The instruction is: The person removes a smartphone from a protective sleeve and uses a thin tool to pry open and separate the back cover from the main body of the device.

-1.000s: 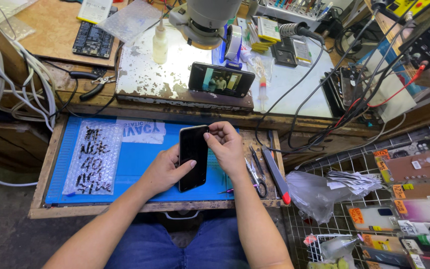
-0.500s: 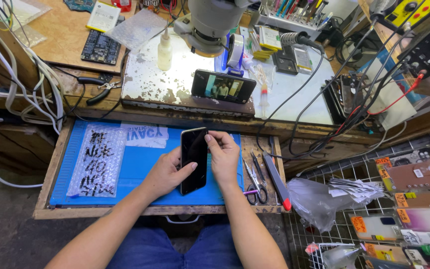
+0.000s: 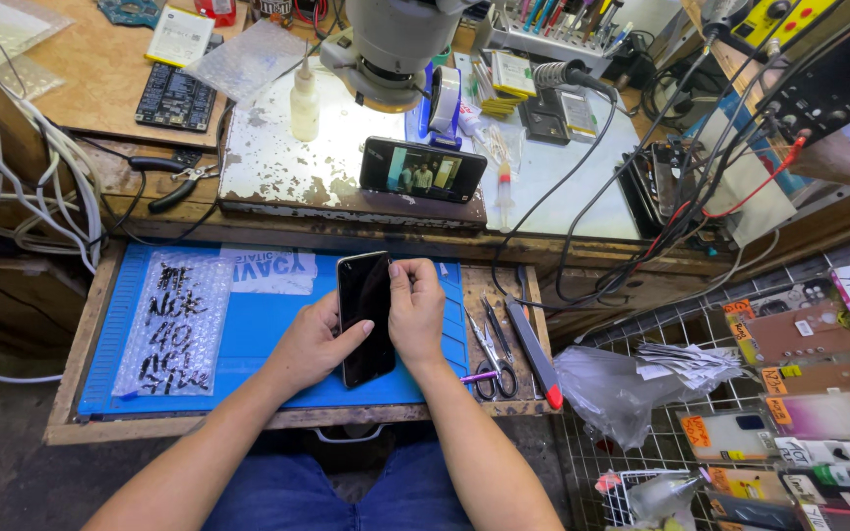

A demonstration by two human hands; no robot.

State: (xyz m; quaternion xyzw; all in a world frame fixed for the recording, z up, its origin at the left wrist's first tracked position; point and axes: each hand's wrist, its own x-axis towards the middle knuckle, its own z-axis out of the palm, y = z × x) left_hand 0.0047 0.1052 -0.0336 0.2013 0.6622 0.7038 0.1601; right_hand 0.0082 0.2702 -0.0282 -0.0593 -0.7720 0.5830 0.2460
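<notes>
Blue silicone covered most of the pull-out tray (image 3: 66,393), a work mat (image 3: 248,334) reaching almost from its left edge to its right edge, and both hands worked over the mat's right half. Behind the tray stood the worn white bench top (image 3: 268,167), where a second phone (image 3: 422,169) lay on its side near the front edge with its screen lit, under a microscope head (image 3: 395,39) cut off by the top of the frame. A bubble-wrap bag (image 3: 164,324) with black marker scrawl lay flat on the mat's left part; whether it held anything could not be made out. Between the hands a black smartphone (image 3: 364,317) stood up off the mat, dark screen facing the camera. The left hand (image 3: 312,344) cradled its left edge and back, thumb laid across the glass. The right hand (image 3: 415,313) gripped its right edge, fingertips curled over the top right corner. Along the tray's right edge, just beside the mat, lay scissors (image 3: 496,359) and a red-tipped tool (image 3: 533,354); what lay beneath the phone stayed hidden.
</notes>
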